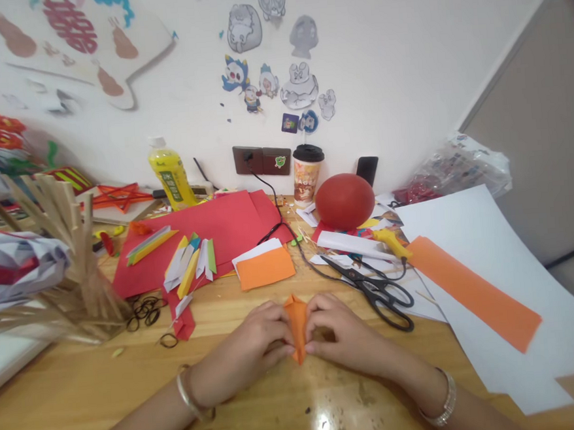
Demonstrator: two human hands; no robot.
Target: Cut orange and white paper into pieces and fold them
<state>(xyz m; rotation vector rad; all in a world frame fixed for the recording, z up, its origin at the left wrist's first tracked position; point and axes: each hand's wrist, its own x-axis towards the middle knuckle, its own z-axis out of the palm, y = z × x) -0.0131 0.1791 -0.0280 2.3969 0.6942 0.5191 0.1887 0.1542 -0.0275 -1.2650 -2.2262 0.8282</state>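
A small folded piece of orange paper (298, 325) stands between my hands just above the wooden table, pointed at its top and bottom. My left hand (268, 334) pinches its left edge between thumb and fingers. On the opposite edge, the fingertips and thumb of my right hand (331, 326) are closed in the same way. Beyond the hands lies an orange paper rectangle (266, 269) on top of white paper. Black-handled scissors (371, 288) rest to the right of my right hand.
Red paper sheets (219, 229) carry several folded paper strips (192, 264). A yellow drink bottle (171, 174), a lidded paper cup (308, 174) and a red balloon (345, 201) stand near the wall. An orange strip (474, 293) lies on white paper (513, 363). A black cable (296, 247) crosses the table.
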